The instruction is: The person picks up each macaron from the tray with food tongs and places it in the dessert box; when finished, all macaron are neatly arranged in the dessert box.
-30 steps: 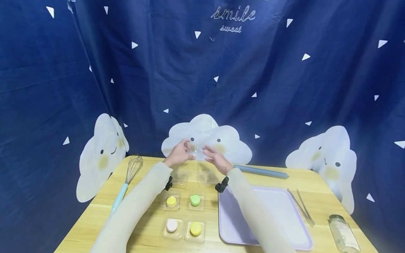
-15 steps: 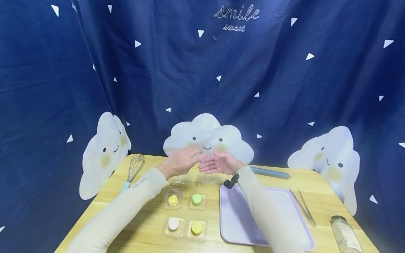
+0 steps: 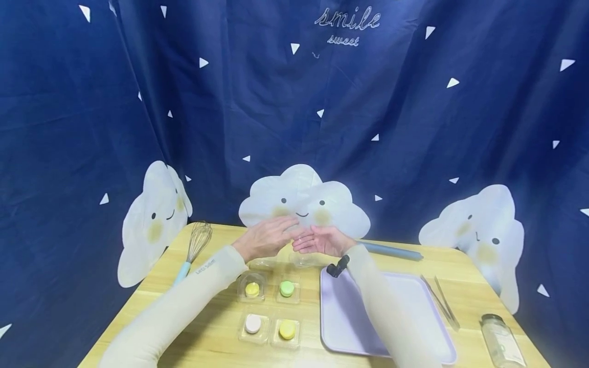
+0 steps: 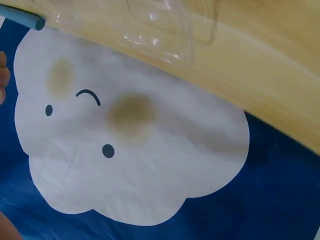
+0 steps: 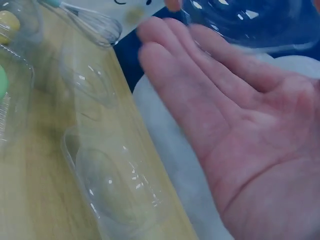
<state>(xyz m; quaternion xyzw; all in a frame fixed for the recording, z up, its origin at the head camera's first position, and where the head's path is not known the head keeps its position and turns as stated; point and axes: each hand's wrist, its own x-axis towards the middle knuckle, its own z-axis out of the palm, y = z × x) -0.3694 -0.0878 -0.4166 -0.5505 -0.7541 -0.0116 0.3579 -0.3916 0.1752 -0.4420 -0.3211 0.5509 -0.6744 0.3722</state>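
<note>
My left hand (image 3: 267, 237) reaches in from the left over the far part of the table, back of the hand up, fingers toward the right hand. A clear plastic macaron box (image 5: 255, 22) is in the air between the hands, with a left fingertip (image 5: 172, 4) at its edge. My right hand (image 5: 240, 110) has its palm turned up and fingers straight, tips at the box's near edge. Below, two more clear boxes lie at the far edge, one box (image 5: 115, 185) plain in the right wrist view. Nearer stand boxes holding yellow (image 3: 252, 290), green (image 3: 287, 289) and pink (image 3: 252, 324) macarons.
A whisk (image 3: 199, 243) lies at the left. A grey-blue rolling pin (image 3: 388, 250) is at the back edge. The lilac tray (image 3: 405, 306), tongs (image 3: 442, 301) and a lidded jar (image 3: 501, 340) are on the right. A dark curtain (image 3: 276, 102) hangs behind the table.
Over the second, my left hand has come lower and closer to the right hand. My right hand has turned palm up and straightened its fingers. The boxes on the table stay put.
</note>
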